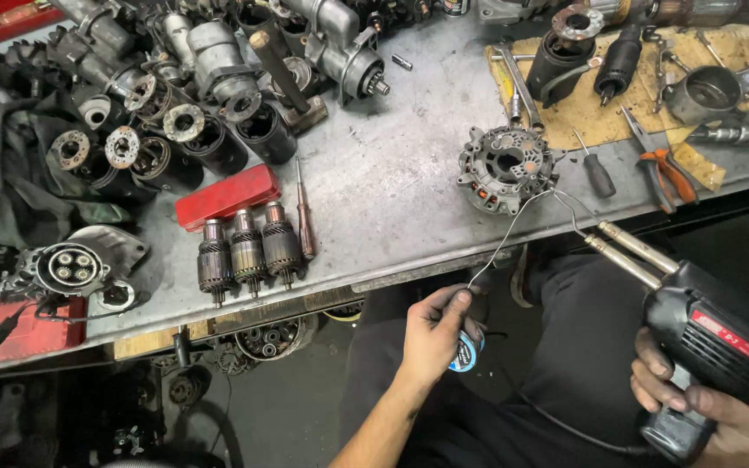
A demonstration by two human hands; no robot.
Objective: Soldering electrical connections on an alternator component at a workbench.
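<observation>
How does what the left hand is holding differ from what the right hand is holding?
The left hand pinches a small blue solder spool; the right hand grips a bulky black and red soldering gun. The spool feeds one thin, curved wire; the gun carries two stiff metal prongs. The spool sits low near the lap; the gun is larger and angled upward. Both reach toward the alternator housing at the bench edge.

Even overhead light, sharp focus, dim shadow beneath the workbench (409, 173).
</observation>
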